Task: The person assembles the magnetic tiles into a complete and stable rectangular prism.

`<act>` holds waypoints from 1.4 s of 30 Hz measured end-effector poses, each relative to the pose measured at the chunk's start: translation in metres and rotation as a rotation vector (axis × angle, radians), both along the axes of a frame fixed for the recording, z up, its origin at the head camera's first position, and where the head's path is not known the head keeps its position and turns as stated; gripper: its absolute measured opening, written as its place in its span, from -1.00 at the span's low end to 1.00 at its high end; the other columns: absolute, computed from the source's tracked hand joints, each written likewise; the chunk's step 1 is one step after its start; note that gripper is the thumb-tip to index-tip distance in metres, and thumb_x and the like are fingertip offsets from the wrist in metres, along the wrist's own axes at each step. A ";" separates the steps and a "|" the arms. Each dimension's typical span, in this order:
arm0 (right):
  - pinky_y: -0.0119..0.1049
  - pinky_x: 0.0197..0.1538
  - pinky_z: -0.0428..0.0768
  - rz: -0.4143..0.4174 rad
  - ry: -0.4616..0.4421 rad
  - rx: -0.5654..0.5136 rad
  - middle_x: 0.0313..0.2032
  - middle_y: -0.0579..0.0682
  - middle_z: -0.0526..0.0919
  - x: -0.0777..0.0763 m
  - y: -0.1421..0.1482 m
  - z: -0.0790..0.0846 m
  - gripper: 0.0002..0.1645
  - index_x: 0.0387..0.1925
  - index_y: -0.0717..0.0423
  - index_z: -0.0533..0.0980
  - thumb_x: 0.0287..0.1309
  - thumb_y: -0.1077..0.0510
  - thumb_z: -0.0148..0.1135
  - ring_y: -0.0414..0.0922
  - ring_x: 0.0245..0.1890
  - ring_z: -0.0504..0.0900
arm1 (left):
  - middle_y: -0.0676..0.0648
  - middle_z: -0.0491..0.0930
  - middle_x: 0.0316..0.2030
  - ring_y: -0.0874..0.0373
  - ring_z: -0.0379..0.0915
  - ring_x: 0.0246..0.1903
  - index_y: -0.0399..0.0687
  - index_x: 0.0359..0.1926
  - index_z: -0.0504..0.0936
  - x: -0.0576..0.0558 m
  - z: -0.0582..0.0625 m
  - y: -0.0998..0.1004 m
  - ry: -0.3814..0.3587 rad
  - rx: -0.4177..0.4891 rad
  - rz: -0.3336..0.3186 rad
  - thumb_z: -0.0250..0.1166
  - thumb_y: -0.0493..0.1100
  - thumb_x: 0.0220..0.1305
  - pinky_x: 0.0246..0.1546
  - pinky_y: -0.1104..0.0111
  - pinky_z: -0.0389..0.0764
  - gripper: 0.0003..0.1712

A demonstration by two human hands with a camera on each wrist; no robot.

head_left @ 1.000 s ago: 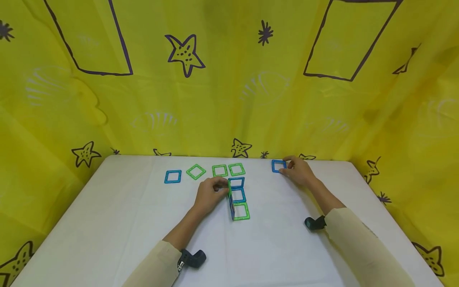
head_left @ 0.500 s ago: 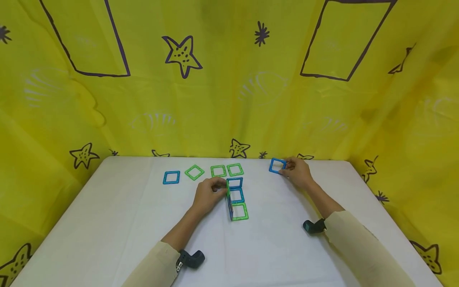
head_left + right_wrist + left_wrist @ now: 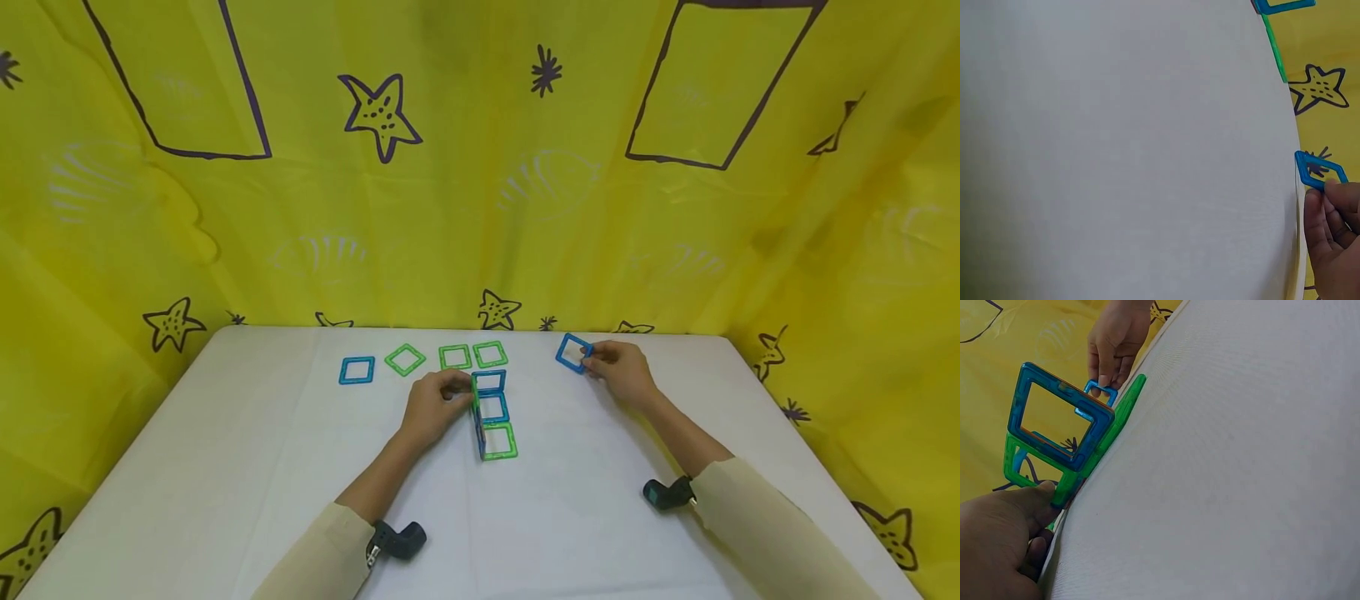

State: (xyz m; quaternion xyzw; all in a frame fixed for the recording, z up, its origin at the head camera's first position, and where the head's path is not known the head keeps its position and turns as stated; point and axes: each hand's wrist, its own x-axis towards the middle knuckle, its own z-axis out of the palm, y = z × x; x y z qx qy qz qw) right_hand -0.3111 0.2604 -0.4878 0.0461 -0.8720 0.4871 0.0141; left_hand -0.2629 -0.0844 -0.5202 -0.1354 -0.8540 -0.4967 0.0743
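My left hand (image 3: 433, 410) pinches the upright green square magnetic tile (image 3: 1069, 485) on the left side of a small structure. In front of that tile stands an upright blue square tile (image 3: 1017, 407). Flat on the table along the structure's base lie a blue square (image 3: 494, 420) and, nearer me, a green square (image 3: 501, 456). Another blue tile (image 3: 490, 372) stands up at the far end. Off to the right, my right hand (image 3: 622, 372) pinches a loose blue square tile (image 3: 560, 353) by its edge, thumb and fingertips on the frame, with one corner pointing up.
Beyond my left hand, a blue square (image 3: 356, 382), a tilted green square (image 3: 395, 369) and two more green squares lie in a row on the white table (image 3: 225, 467). A yellow patterned curtain (image 3: 450, 208) hangs behind the table's far edge.
My right hand has turned the loose blue tile from square-on to corner-up and drawn it slightly left and nearer. My left hand keeps its pinch on the structure.
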 end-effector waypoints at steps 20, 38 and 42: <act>-0.38 -0.25 0.64 0.084 0.066 0.002 -0.21 0.12 0.76 0.034 -0.022 0.002 -0.76 -0.05 0.38 0.66 0.34 0.29 0.41 -0.08 -0.25 0.72 | 0.02 0.78 -0.17 0.14 0.66 -0.15 -0.13 -0.04 0.78 0.000 -0.001 -0.001 0.025 0.003 -0.012 0.50 -0.30 0.29 -0.05 0.23 0.67 -0.78; -0.35 -0.23 0.69 0.173 0.044 -0.026 -0.23 0.06 0.76 0.064 -0.044 0.009 -0.83 -0.14 0.32 0.67 0.25 0.35 0.46 -0.01 -0.26 0.70 | 0.01 0.78 -0.18 0.13 0.65 -0.17 -0.14 -0.04 0.78 0.000 0.000 -0.001 0.018 -0.003 -0.008 0.50 -0.31 0.29 -0.07 0.24 0.67 -0.78; -0.36 -0.20 0.69 0.178 0.046 -0.001 -0.24 0.03 0.75 0.068 -0.047 0.010 -0.84 -0.14 0.29 0.68 0.24 0.35 0.46 -0.01 -0.24 0.68 | 0.01 0.77 -0.19 0.13 0.65 -0.17 -0.15 -0.04 0.78 0.000 0.001 0.000 0.025 -0.006 -0.009 0.50 -0.31 0.29 -0.08 0.25 0.66 -0.78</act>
